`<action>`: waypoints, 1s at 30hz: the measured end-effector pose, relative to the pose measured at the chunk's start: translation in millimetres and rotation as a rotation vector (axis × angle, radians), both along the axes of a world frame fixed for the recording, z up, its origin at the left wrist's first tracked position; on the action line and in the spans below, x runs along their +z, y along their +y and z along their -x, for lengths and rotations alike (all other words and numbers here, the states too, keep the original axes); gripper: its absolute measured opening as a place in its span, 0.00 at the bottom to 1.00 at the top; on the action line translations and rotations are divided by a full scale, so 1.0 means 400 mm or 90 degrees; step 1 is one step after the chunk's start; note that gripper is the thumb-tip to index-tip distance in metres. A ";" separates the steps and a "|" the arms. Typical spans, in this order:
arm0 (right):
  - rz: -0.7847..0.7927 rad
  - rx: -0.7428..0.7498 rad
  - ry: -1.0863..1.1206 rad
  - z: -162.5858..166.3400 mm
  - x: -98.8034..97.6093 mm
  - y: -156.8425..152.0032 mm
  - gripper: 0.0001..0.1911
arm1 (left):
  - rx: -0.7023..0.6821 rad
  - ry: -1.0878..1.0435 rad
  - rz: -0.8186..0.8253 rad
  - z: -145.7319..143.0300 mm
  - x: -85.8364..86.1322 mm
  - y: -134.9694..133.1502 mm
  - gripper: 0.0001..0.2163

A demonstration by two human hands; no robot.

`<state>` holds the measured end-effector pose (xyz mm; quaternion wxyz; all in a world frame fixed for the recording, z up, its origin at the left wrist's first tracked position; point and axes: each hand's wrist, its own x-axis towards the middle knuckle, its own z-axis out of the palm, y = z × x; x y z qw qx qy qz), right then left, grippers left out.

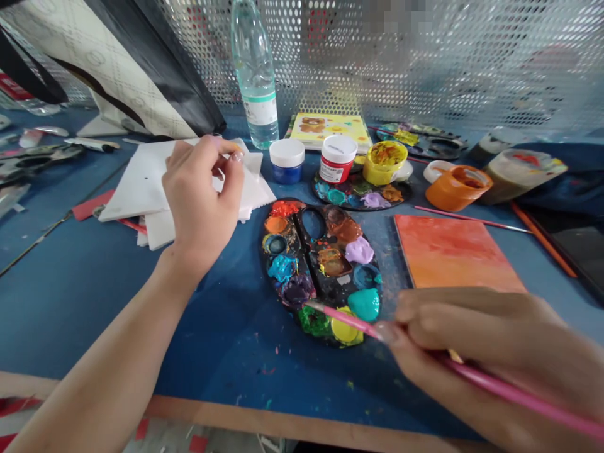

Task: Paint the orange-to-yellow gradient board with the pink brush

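My left hand (202, 195) rests on a stack of white paper sheets (141, 182), its fingers pinched on the edge of a sheet. My right hand (486, 358) grips a pink paintbrush (349, 319) whose tip touches the near part of a black oval palette (321, 267) filled with many colours. To the right of the palette lies a small canvas painted orange (453, 251).
Behind the palette stand a blue paint jar (287, 160), a red jar (336, 158), an open yellow jar (385, 162) on a second round palette (361, 192), an orange cup (457, 187), a water bottle (255, 69) and a perforated metal screen (425, 56). Brushes lie at right.
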<state>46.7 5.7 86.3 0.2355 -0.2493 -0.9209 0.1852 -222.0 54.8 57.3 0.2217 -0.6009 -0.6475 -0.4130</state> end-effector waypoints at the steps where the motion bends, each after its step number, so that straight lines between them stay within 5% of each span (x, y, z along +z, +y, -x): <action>1: -0.003 -0.013 0.005 0.000 0.002 0.000 0.18 | -0.001 0.001 -0.001 0.001 0.000 0.000 0.06; 13: -0.005 -0.224 0.049 -0.003 -0.015 0.003 0.19 | -0.005 0.010 -0.016 0.008 -0.002 0.002 0.05; 28: -0.045 0.058 -0.021 -0.024 0.011 -0.008 0.13 | -0.030 0.022 -0.035 0.022 -0.005 0.003 0.05; 30: -0.021 0.038 0.017 -0.043 0.011 -0.020 0.12 | -0.030 0.027 -0.035 0.023 -0.005 0.003 0.04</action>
